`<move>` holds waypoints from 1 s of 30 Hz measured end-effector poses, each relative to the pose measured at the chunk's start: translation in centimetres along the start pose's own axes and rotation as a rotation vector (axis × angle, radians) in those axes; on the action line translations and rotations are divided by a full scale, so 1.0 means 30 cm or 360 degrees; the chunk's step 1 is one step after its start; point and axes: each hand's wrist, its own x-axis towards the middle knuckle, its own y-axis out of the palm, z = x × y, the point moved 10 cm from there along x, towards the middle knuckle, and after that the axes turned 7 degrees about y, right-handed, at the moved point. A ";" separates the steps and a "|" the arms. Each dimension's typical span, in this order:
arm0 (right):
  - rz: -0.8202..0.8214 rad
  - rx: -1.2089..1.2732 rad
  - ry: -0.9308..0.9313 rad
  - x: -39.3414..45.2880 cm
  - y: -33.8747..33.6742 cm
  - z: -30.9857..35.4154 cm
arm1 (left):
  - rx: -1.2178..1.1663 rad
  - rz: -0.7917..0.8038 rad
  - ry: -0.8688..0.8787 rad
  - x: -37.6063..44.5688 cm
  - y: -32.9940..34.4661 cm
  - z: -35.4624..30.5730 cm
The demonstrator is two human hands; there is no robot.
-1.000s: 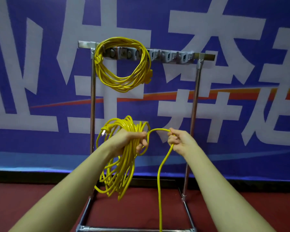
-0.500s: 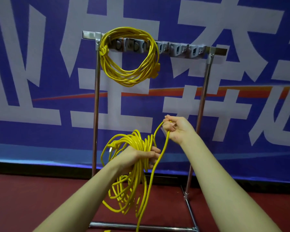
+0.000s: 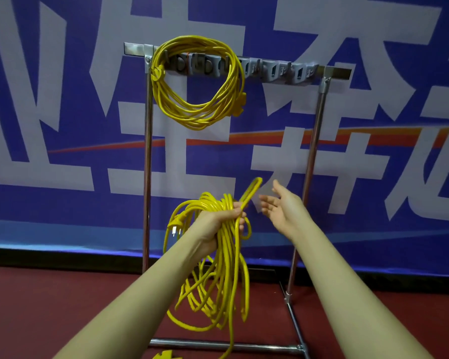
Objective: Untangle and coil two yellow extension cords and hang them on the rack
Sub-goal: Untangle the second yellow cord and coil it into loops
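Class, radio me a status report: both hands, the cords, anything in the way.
Left hand grips second cord's coil; right hand open, off the cord. First cord hangs coiled on rack. Tail trails to floor; free hooks to the right, nothing blocking.

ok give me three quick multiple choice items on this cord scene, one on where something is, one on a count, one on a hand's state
1. Where does the coiled cord hang on the rack?
A. toward the left end of the top bar
B. on the right post
C. on the bottom bar

2. How many yellow cord bundles are in view?
A. one
B. two
C. four

3. What is the right hand doing?
A. pinching a plug
B. gripping the rack post
C. open, holding nothing

Answers:
1. A, the coil is draped over the hooks next to the left post.
2. B, one hangs on the rack and the second bundle hangs from the left hand.
3. C, its fingers are spread beside the raised cord loop, apart from it.
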 end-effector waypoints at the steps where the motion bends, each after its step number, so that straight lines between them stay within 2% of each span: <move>1: -0.0010 -0.0119 -0.0027 -0.011 -0.014 -0.013 | -0.0053 -0.0090 0.0031 0.014 -0.014 -0.006; 6: 0.0378 -0.1002 -0.0131 -0.084 0.052 -0.135 | -0.0124 -0.0321 0.0122 0.080 -0.067 -0.047; 8: 0.0504 -0.1139 -0.0226 -0.100 0.084 -0.159 | -0.0104 -0.0343 0.0142 0.095 -0.077 -0.066; 10: 0.0511 -0.1125 -0.0317 -0.099 0.095 -0.142 | -0.0107 -0.0337 0.0172 0.104 -0.076 -0.085; 15: 0.0417 -0.1322 -0.0582 -0.111 0.125 -0.086 | -0.0143 -0.0275 0.0215 0.112 -0.057 -0.119; 17: 0.0329 -0.1280 -0.0634 -0.106 0.112 -0.064 | -0.0131 -0.0314 0.0186 0.110 -0.066 -0.125; 21: 0.0032 -0.0742 -0.0429 -0.059 -0.014 -0.045 | -0.0063 -0.0295 0.0114 0.088 -0.098 -0.125; 23: -0.0138 -0.0672 -0.0362 -0.025 -0.090 -0.059 | -0.0054 -0.0222 0.0093 0.076 -0.108 -0.121; 27: -0.0400 -0.1009 -0.0368 0.045 -0.194 -0.101 | -0.0060 0.0016 0.0026 0.048 -0.094 -0.121; 30: -0.0401 -0.1131 -0.0188 0.086 -0.212 -0.168 | -0.0138 0.0182 0.0000 0.031 -0.086 -0.128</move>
